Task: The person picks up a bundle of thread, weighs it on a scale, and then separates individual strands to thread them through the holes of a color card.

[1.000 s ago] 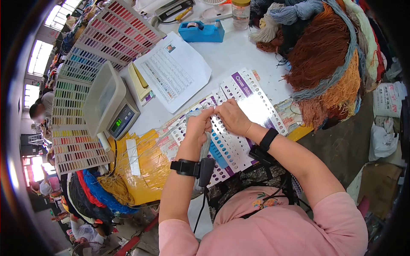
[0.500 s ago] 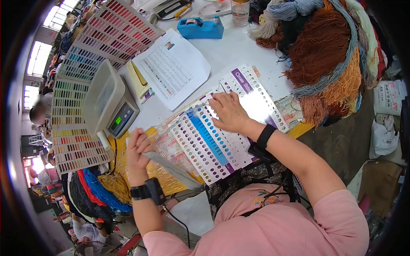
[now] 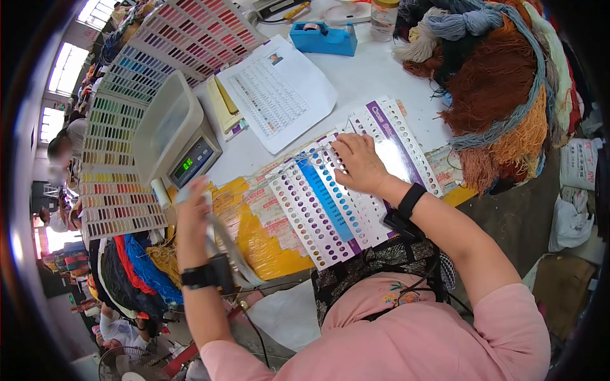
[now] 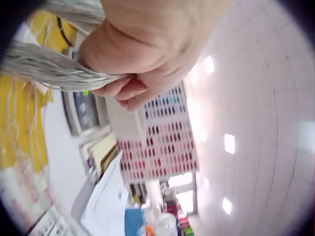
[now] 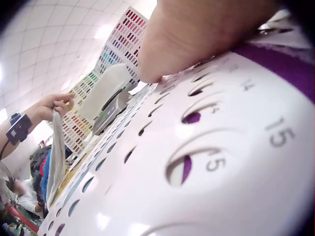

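Note:
A bundle of grey thread [image 4: 49, 69] runs from my left hand [image 3: 192, 209], which grips it between curled fingers in the left wrist view. The hand is raised near the scale, and the bundle hangs below it toward the table's front edge. My right hand [image 3: 361, 164] rests on a white and purple card [image 3: 397, 155] with rows of punched, numbered holes. Its fingers lie spread near the card's upper edge, where pale threads [image 3: 293, 159] run off to the left. The right wrist view shows the card's holes [image 5: 192, 118] close up, beside the hand.
A digital scale [image 3: 194, 159] with a white tray stands left, before an upright colour chart [image 3: 111, 140]. Behind the card lie a printed sheet [image 3: 311, 95] and a blue tape dispenser [image 3: 324, 39]. Piled yarn hanks [image 3: 495, 82] fill the right side; more yarn [image 3: 149, 270] hangs at left.
My left hand has moved away from the card to the left, drawing the grey thread along and rising. My right hand has stayed at the card, its fingers now spread flatter.

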The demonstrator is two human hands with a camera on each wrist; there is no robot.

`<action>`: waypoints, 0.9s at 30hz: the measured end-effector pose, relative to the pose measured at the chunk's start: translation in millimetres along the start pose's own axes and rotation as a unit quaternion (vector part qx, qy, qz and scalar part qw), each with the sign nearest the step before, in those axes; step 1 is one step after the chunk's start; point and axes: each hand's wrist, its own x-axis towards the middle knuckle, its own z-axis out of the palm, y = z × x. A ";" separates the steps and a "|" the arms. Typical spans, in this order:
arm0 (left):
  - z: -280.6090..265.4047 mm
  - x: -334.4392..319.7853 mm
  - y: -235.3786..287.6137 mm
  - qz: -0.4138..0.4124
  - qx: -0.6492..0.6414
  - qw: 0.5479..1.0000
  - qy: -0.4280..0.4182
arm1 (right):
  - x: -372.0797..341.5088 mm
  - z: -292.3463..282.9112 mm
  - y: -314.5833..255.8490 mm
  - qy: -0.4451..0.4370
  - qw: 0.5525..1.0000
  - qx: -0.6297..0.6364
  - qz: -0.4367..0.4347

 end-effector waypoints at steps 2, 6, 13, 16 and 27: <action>53.0 -0.4 -15.0 0.006 0.045 0.993 -0.107 | 0.2 -0.6 0.2 0.012 1.000 0.015 -0.005; 121.9 22.5 -49.1 0.061 0.206 0.972 -0.099 | -0.2 -0.9 0.6 0.016 1.000 0.016 -0.012; 152.3 38.6 -66.1 0.051 0.276 0.947 -0.157 | 1.7 0.0 2.6 0.008 1.000 0.022 -0.004; 154.5 44.0 -74.0 0.043 0.273 0.950 -0.146 | 1.8 -1.0 3.3 0.000 1.000 0.025 -0.001; 118.7 35.6 -43.7 -0.088 -0.178 0.955 -0.218 | 1.1 0.6 3.9 0.007 1.000 0.025 0.000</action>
